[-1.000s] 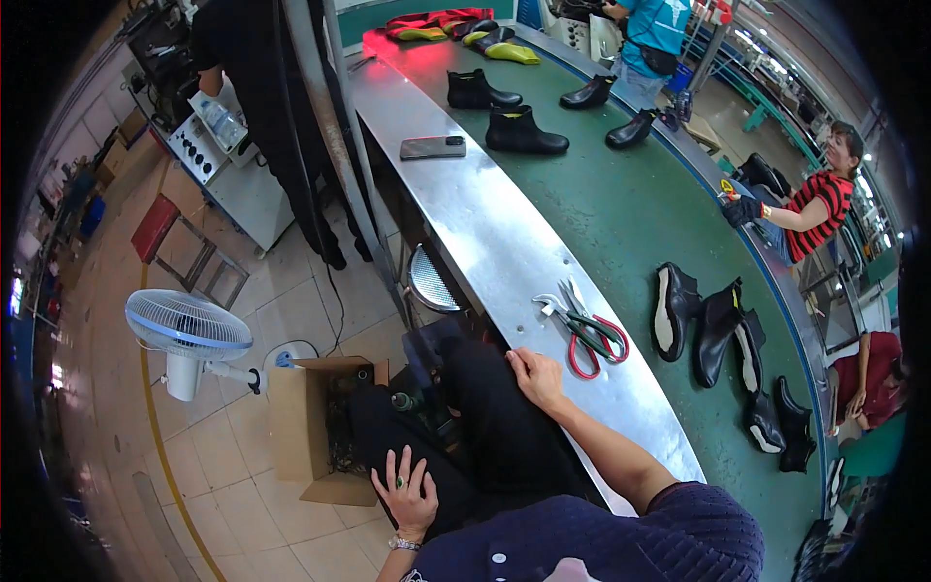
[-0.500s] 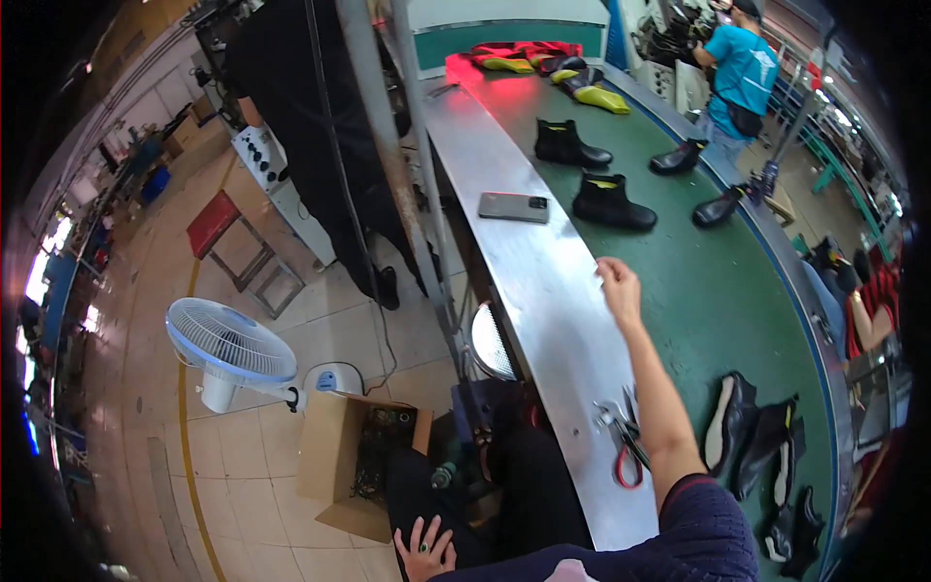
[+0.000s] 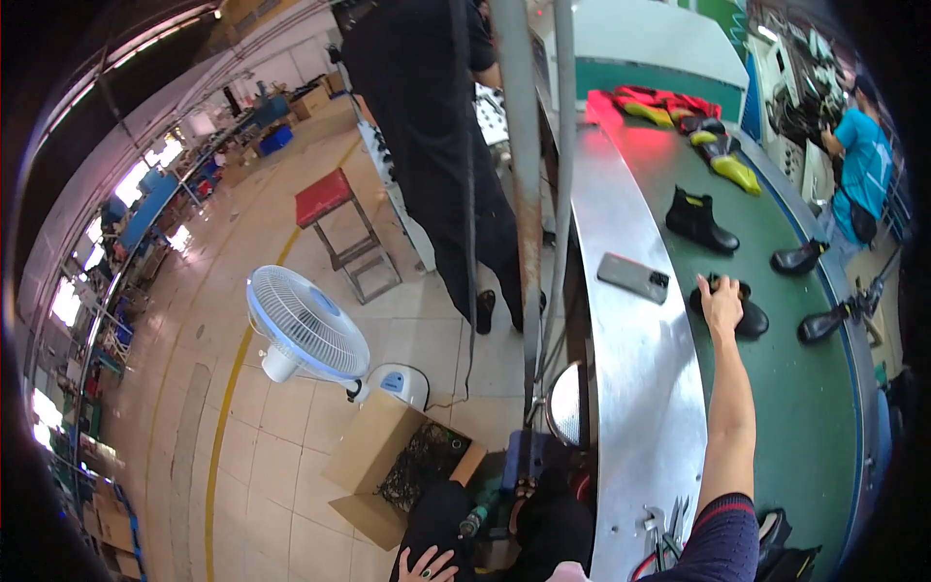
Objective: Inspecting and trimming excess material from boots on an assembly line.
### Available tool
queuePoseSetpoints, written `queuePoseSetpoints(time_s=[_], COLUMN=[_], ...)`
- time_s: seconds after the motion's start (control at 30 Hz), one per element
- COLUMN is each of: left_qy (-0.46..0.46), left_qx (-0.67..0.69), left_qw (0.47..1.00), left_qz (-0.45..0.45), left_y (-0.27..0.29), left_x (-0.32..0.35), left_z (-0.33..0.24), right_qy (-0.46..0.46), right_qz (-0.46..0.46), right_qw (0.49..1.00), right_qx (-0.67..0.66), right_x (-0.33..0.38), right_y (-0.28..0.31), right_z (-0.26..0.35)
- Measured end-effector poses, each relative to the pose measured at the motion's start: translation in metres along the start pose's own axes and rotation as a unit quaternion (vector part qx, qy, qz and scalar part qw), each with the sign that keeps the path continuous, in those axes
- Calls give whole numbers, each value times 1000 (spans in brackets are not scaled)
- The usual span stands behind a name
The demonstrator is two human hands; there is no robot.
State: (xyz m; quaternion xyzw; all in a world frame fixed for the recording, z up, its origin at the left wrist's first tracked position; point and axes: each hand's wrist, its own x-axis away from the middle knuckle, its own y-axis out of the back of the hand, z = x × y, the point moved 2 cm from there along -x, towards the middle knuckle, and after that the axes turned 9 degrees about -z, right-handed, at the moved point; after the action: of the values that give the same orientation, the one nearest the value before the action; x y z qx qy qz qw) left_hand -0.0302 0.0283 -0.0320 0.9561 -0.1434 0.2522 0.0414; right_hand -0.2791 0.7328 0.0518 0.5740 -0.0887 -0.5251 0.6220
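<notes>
My right hand (image 3: 721, 308) reaches forward onto the green belt (image 3: 795, 417). Its fingers close on the upper edge of a black ankle boot (image 3: 753, 323), hiding much of the shaft. Just beyond stands a similar black boot (image 3: 700, 221), upright with a yellow patch inside its opening. A grey phone (image 3: 632, 277) lies on the metal ledge left of that hand. Below, my left hand (image 3: 425, 566) rests with fingers spread on my dark-trousered thigh. Metal hand tools (image 3: 659, 535), one with a red handle, lie beside my right sleeve.
Several dark shoes, some yellow-tipped (image 3: 737, 175), sit farther along the belt. A metal post (image 3: 529, 194) rises left of the ledge (image 3: 640, 388). On the floor are a fan (image 3: 308, 325), a red stool (image 3: 322, 197) and a cardboard box (image 3: 373, 456). Two people stand nearby.
My right hand has moved forward from above the ledge's edge to the nearer upright boot and taken hold of it. The view has swung left; my left hand stays on my thigh.
</notes>
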Motion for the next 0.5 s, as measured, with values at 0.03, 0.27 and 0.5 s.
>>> queuePoseSetpoints(time_s=[0.03, 0.27, 0.5], left_qy=[-38, -435, -515], left_qx=[15, -553, -492], left_qw=[999, 707, 696], left_qz=[-5, -76, -94], left_y=[-2, -1, 15], left_x=[-1, 4, 1], left_z=[-4, -27, -15], right_qy=[5, 28, 55], right_qz=[-4, -86, -35], right_qw=[1000, 992, 983], right_qx=[13, -82, -174], right_x=[0, 37, 61], right_y=[0, 35, 136], right_z=[-9, -34, -84])
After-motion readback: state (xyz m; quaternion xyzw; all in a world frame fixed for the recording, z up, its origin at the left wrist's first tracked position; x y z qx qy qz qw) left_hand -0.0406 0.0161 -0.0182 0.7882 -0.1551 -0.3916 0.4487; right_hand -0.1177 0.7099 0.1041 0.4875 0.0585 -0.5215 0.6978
